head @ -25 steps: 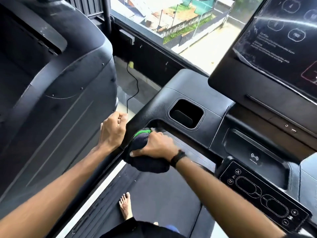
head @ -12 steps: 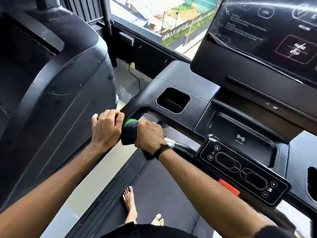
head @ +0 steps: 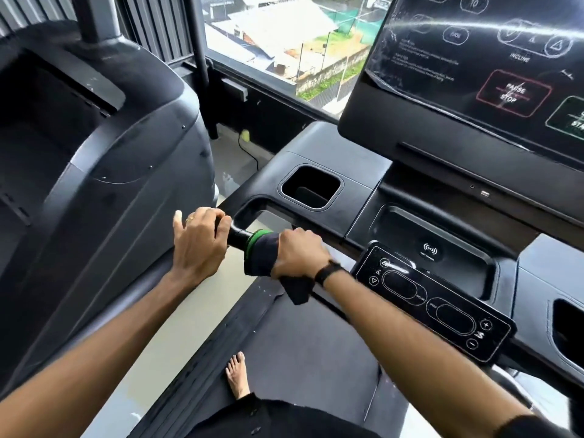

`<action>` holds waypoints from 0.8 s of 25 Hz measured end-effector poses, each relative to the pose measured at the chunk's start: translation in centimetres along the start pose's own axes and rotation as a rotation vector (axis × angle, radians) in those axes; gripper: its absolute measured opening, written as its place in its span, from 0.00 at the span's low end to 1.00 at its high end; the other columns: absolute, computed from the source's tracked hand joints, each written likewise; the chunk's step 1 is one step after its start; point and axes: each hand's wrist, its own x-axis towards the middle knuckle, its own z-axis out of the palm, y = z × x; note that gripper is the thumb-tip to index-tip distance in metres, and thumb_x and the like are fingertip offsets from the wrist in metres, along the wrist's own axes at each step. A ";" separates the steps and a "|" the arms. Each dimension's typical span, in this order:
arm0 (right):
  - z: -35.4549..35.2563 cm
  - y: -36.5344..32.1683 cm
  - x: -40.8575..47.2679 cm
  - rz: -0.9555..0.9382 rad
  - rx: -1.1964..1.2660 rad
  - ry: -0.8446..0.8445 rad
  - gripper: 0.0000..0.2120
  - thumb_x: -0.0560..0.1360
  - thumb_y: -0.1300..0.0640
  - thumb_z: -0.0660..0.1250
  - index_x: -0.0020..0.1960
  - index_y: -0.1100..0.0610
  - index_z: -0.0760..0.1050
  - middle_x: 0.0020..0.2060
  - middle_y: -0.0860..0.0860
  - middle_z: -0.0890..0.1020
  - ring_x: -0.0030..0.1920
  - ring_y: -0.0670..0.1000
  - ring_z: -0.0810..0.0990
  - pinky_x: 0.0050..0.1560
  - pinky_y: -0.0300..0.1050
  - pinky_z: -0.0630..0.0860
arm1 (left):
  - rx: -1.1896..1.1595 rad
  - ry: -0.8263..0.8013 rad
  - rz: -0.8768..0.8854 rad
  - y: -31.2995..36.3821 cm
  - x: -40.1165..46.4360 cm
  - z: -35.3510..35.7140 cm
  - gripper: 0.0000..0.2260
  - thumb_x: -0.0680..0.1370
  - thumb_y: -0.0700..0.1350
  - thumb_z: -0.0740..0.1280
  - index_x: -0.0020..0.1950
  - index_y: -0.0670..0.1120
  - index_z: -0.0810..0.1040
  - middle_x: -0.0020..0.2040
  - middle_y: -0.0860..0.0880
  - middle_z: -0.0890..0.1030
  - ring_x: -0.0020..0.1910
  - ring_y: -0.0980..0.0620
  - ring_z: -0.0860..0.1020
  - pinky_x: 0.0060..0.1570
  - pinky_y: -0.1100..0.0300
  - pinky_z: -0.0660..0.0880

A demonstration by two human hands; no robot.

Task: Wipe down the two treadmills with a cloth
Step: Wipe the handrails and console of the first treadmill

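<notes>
**Both hands on the handlebar**

The right hand (head: 298, 252) curls around a dark cloth (head: 262, 259) with a green edge, wrapped on the treadmill (head: 319, 159) handlebar (head: 237, 237). Just beside it, the left hand (head: 199, 245) grips the bare bar end. The second treadmill (head: 104, 172) stands left.

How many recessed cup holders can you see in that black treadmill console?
2. One square black cup holder sits left of the screen, above the hands. A second is partly cut off at the right edge. Others beyond the frame may be hidden.
</notes>
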 end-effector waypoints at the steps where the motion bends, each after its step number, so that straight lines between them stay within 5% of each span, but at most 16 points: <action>1: -1.4 0.6 0.5 0.055 0.163 -0.143 0.20 0.63 0.48 0.78 0.49 0.56 0.77 0.44 0.54 0.81 0.43 0.56 0.82 0.37 0.44 0.76 | 0.002 0.003 0.017 0.4 -0.1 0.0 0.18 0.80 0.54 0.53 0.53 0.45 0.78 0.55 0.45 0.81 0.57 0.42 0.77 0.75 0.40 0.50; 3: -2.0 1.5 0.4 0.101 0.270 -0.233 0.22 0.61 0.46 0.79 0.48 0.56 0.78 0.44 0.53 0.82 0.43 0.55 0.82 0.39 0.45 0.80 | -0.012 0.016 0.043 1.3 0.0 -0.2 0.18 0.80 0.53 0.53 0.53 0.45 0.78 0.55 0.46 0.81 0.57 0.42 0.77 0.75 0.40 0.49; 7: 1.2 1.1 -2.9 0.026 -0.124 0.143 0.17 0.67 0.52 0.73 0.53 0.57 0.76 0.47 0.55 0.83 0.47 0.59 0.82 0.42 0.46 0.74 | 0.006 0.008 0.072 2.3 -0.6 -0.3 0.17 0.80 0.53 0.53 0.51 0.45 0.78 0.54 0.46 0.81 0.56 0.42 0.77 0.75 0.41 0.49; 12: -2.6 3.6 -2.4 0.149 0.300 -0.247 0.22 0.61 0.46 0.80 0.48 0.55 0.78 0.45 0.52 0.82 0.44 0.54 0.83 0.41 0.46 0.81 | 0.002 0.000 0.118 3.8 -1.7 0.1 0.16 0.79 0.52 0.55 0.50 0.45 0.78 0.52 0.47 0.81 0.54 0.44 0.78 0.75 0.41 0.49; 16: 1.7 2.1 -5.6 0.056 -0.158 0.290 0.18 0.70 0.57 0.71 0.58 0.58 0.72 0.50 0.56 0.82 0.49 0.58 0.83 0.43 0.48 0.75 | -0.014 -0.010 0.170 5.4 -3.6 1.2 0.14 0.79 0.51 0.57 0.51 0.44 0.78 0.53 0.46 0.82 0.55 0.43 0.79 0.75 0.38 0.50; 20: 1.3 3.1 -5.4 0.001 -0.137 0.355 0.16 0.71 0.58 0.71 0.55 0.59 0.72 0.47 0.55 0.83 0.47 0.57 0.83 0.41 0.48 0.73 | 0.014 -0.036 0.238 6.3 -5.9 2.2 0.19 0.80 0.54 0.54 0.54 0.44 0.80 0.56 0.46 0.82 0.61 0.44 0.77 0.75 0.38 0.51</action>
